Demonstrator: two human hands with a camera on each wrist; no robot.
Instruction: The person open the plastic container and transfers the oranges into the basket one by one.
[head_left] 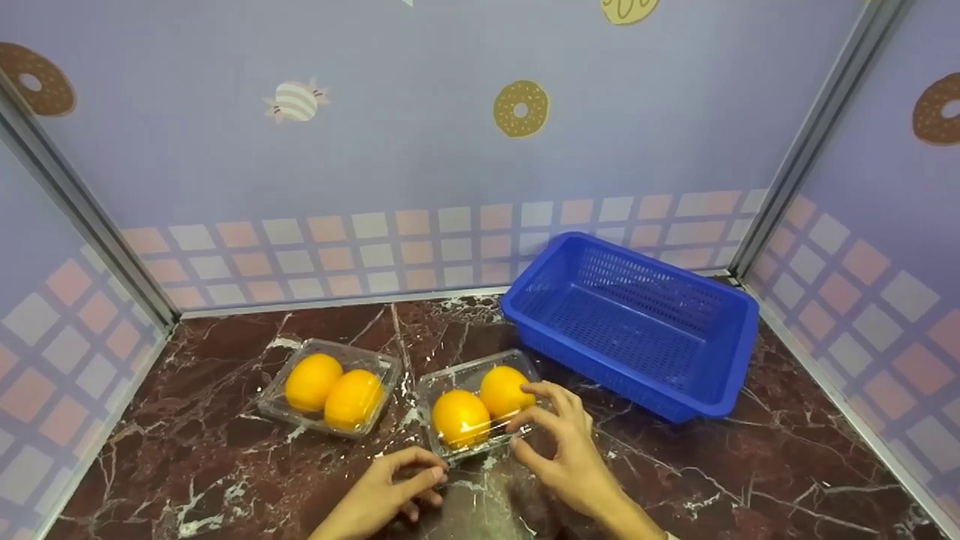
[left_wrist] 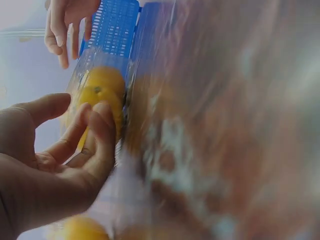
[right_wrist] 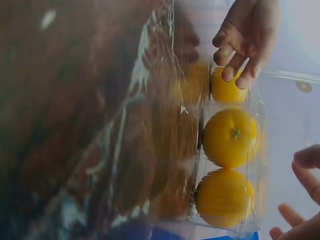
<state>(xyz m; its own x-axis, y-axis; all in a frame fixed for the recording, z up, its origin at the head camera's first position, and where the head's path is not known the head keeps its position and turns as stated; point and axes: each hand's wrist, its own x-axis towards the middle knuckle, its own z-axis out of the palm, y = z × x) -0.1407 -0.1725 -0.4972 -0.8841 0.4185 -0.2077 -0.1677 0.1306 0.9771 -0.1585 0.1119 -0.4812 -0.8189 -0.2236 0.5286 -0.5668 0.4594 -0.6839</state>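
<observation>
Two oranges sit side by side in a lidded clear plastic box at the middle of the counter. My right hand hovers at the box's right side, fingers spread and bent, fingertips right at its edge. By the near left corner is my left hand, its fingers loosely curled with nothing in them. In the left wrist view, the left hand's thumb stands apart from the fingers. A second clear box with two more oranges lies to the left.
A blue perforated plastic basket stands behind and right of the middle box, with no fruit showing in it. The dark marbled counter is bounded by patterned wall panels at the back and sides.
</observation>
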